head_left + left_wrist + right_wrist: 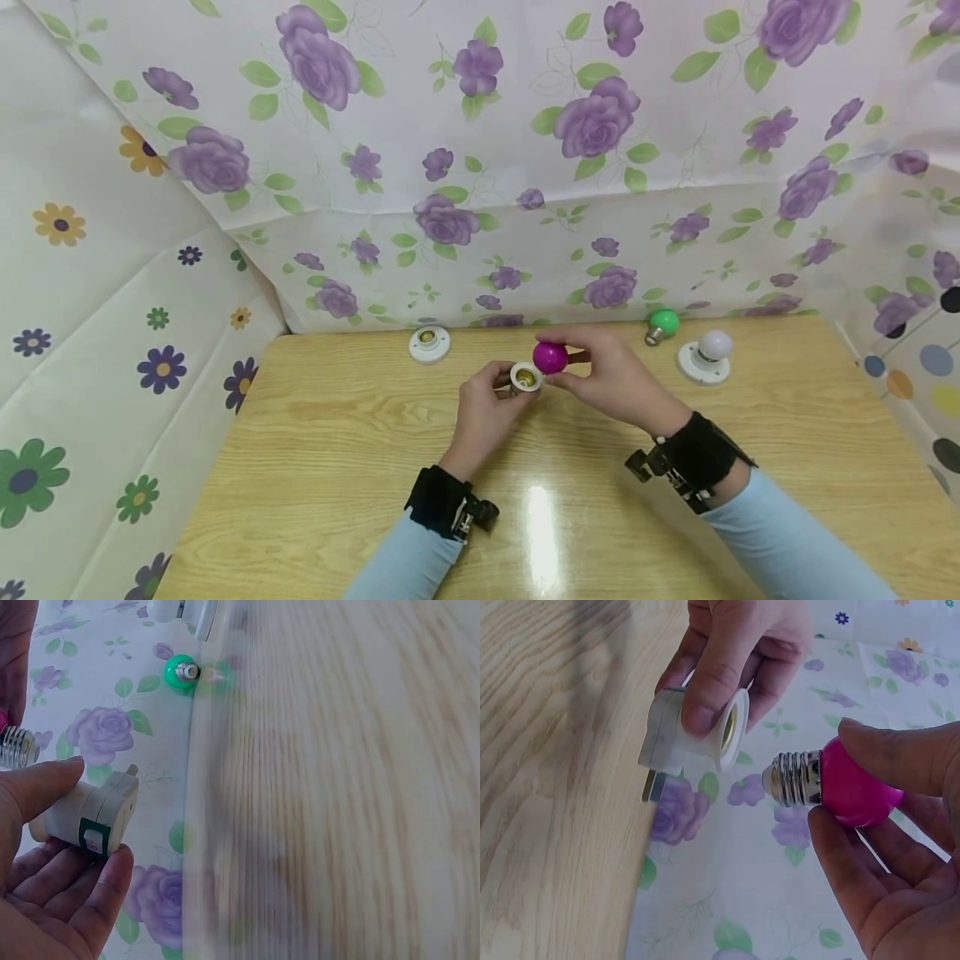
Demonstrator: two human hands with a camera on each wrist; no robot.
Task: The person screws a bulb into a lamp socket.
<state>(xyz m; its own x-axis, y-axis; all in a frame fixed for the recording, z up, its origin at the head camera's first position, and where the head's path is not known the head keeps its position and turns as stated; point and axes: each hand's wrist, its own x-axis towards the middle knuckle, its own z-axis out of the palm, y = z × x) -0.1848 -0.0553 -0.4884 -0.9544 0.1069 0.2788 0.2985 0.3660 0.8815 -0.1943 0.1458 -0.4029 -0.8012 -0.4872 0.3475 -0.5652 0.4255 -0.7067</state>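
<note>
While both hands are raised above the tabletop, a little in from the middle of its far edge, the socket and bulb face each other without contact. Left hand: thumb and fingers grip a white plug-in socket, thumb on one side, fingertips on the other. Metal prongs project from the plug end; a small switch sits in a dark green panel on its side. Socket mouth is turned toward the right hand; brass-coloured lining visible in the head view.

Right hand: thumb and fingers pinch the magenta bulb by its globe. Its silver threaded base points at the socket mouth; a narrow gap between them shows in the right wrist view.

Other items, all toward the far edge. Left of the hands: a round white lamp holder, near the far-left corner side. Right of the hands: a green bulb lying on its side, close to the far edge. Just beside it, toward the far-right corner: a white bulb standing upright in a second round holder. Floral cloth rises behind the far edge.
</note>
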